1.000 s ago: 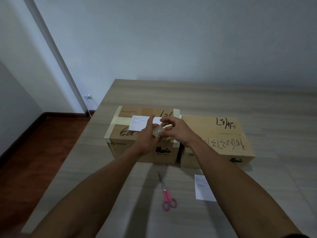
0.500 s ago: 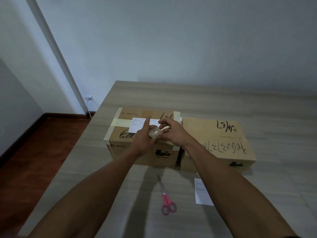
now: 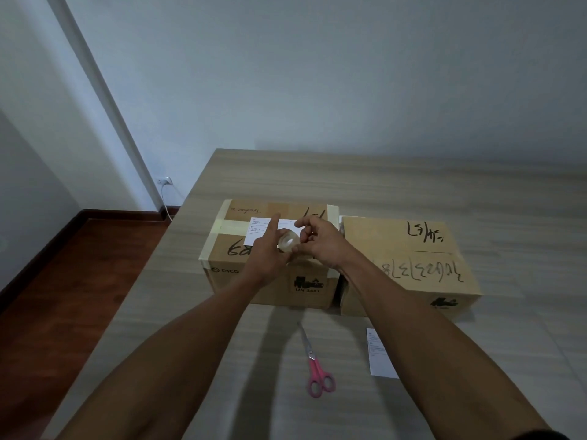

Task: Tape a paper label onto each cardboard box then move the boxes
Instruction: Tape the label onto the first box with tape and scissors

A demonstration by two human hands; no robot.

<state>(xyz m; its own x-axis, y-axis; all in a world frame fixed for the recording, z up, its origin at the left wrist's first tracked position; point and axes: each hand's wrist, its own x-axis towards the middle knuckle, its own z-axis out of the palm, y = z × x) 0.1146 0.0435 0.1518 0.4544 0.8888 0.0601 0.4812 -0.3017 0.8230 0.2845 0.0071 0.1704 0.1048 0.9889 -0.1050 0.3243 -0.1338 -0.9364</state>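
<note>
Clear tape roll (image 3: 288,243) pinched in both grips, left hand (image 3: 266,253) and right hand (image 3: 320,246), over paper label (image 3: 259,230) on left box (image 3: 270,265), likely picking tape end.

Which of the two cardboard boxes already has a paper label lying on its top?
The left cardboard box, the one with pale tape bands; a white label lies on it. The right box shows only handwriting.

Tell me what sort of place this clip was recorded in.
Probably a sparsely furnished room in a home or small office: bare white walls, a dark wooden floor with a wall socket, and a wood-grain table holding two cardboard boxes.
</note>
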